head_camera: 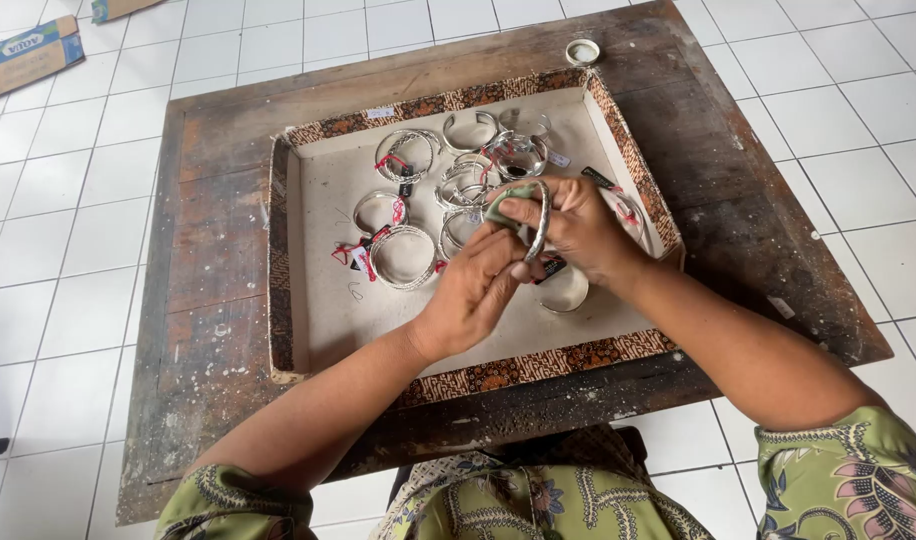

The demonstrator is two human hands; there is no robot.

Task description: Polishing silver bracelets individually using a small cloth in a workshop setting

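Bangles [418, 195] crowd the tray's [323, 230] far half; near-left part seems clear.

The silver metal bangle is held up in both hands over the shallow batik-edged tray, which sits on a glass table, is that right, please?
Not quite: the table is worn dark wood, not glass. The head view shows both hands, left and right, holding the silver metal bangle over the shallow batik-edged tray.

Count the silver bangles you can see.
About 10: one in the right hand; one under the wrist; roughly eight in the tray, like the front-left bangle and back one. They overlap; the hands may hide more.
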